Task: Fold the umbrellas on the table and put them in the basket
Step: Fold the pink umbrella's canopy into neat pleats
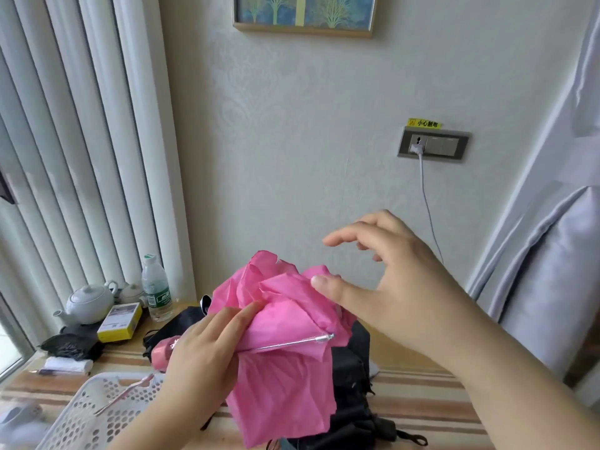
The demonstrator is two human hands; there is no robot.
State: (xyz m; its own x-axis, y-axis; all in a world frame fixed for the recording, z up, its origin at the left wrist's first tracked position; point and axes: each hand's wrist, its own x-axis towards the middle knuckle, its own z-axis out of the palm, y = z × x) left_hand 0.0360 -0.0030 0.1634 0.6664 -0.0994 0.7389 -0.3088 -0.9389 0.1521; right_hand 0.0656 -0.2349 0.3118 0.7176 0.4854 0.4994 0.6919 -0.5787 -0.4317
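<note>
Count by kind: two hands, left hand (201, 355) and right hand (386, 271); one pink umbrella (279, 319) between them; one black umbrella (354, 384) beneath; one white basket (97, 414) below the left hand; two teapots (89, 300); one water bottle (156, 289).

I see a pale patterned wall (292, 125), a framed tree picture (305, 14) up top, a socket panel (433, 145) with a white cable (427, 203) plugged in, white curtains (81, 141) left with daylight, grey fabric (552, 222) right.
</note>
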